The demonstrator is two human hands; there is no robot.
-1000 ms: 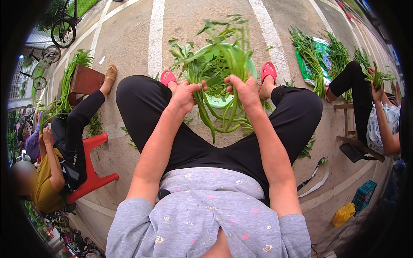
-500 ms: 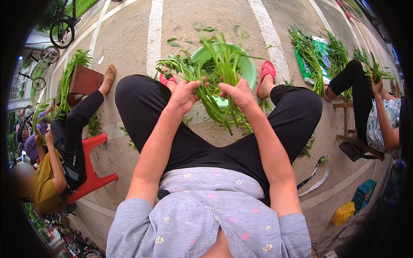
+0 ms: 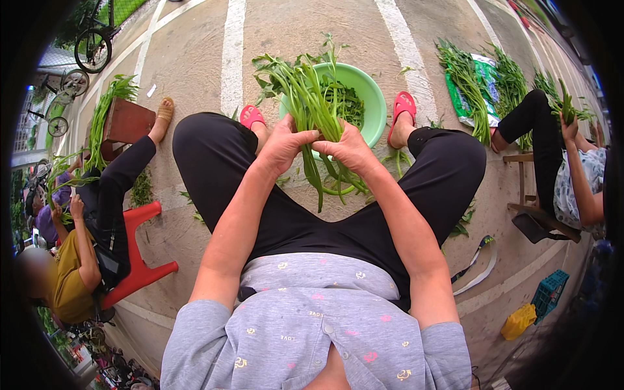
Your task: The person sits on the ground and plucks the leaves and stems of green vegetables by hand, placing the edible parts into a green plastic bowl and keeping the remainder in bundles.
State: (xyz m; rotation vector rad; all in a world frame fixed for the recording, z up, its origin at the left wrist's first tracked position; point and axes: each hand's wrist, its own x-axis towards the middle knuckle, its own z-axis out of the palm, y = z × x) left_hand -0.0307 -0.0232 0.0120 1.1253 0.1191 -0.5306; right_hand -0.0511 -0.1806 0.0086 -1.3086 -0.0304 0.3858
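A bunch of water spinach (image 3: 313, 107), long green stems with leaves at the far end, is held between my knees. My left hand (image 3: 283, 143) closes round its left side, and my right hand (image 3: 351, 148) grips the right side, thumbs nearly meeting across the stems. The cut ends hang down toward me. Just beyond, partly covered by the bunch, a light green plastic basin (image 3: 376, 107) stands on the ground with torn leaves (image 3: 344, 104) inside.
Loose leaves lie around my red sandals (image 3: 404, 107). At right, more greens (image 3: 469, 84) rest on a green-and-white bag (image 3: 484, 68) beside a seated person (image 3: 578, 169). Another person (image 3: 75, 260) sits at left near a red plastic stool (image 3: 140, 253) and a brown box (image 3: 122, 123).
My hands have come together, joining the two held bunches into one. The bunch has shifted left, uncovering more of the basin and the leaves in it.
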